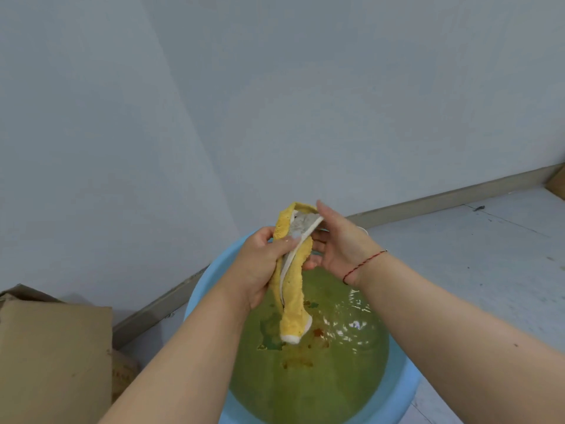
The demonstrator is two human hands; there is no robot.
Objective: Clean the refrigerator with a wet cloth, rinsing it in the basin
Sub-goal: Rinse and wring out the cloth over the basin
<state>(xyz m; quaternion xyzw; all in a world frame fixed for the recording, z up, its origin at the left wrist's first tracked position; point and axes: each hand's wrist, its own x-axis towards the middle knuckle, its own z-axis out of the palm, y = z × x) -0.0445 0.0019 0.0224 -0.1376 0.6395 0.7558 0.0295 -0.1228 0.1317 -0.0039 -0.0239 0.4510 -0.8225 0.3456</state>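
1. Grey tiled floor (458, 240), pale walls; cardboard box (55, 347) at lower left of frame.
2. Blue basin (406, 384), lower centre, holding murky green water with floating debris.
3. Yellow cloth (293, 289), dangling above the water, its lower tip just over the surface.
4. Left hand (263, 264) grip closed round the cloth's middle; right hand (339, 243) grip wide, fingers straight beside its top.
5. Status: rinsing apparently underway; refrigerator not in view, wiping progress unknown.
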